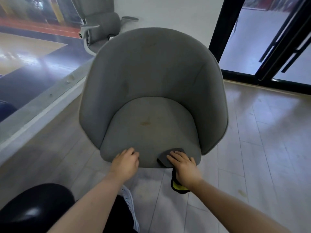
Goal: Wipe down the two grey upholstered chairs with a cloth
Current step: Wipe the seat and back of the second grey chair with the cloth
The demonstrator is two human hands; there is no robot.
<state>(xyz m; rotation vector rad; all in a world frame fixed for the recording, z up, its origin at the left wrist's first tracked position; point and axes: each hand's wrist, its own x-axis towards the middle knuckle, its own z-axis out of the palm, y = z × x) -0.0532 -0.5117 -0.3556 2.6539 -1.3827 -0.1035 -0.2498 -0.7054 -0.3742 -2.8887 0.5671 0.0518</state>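
One grey tub chair (151, 84) is faced, its seat front at 6 o'clock. The left hand (125, 163) is curled over the seat edge, fingers (130, 151) closed on the upholstery, probably to steady the chair. One dark cloth (170, 155), yellow underneath, is pressed flat under the right hand (183, 169), fingers spread, for wiping. A second grey chair (102, 22) stands at 11 o'clock.

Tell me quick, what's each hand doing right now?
Left hand: empty, gripping the grey chair's seat front edge.
Right hand: pressing a dark grey and yellow cloth flat on the seat.
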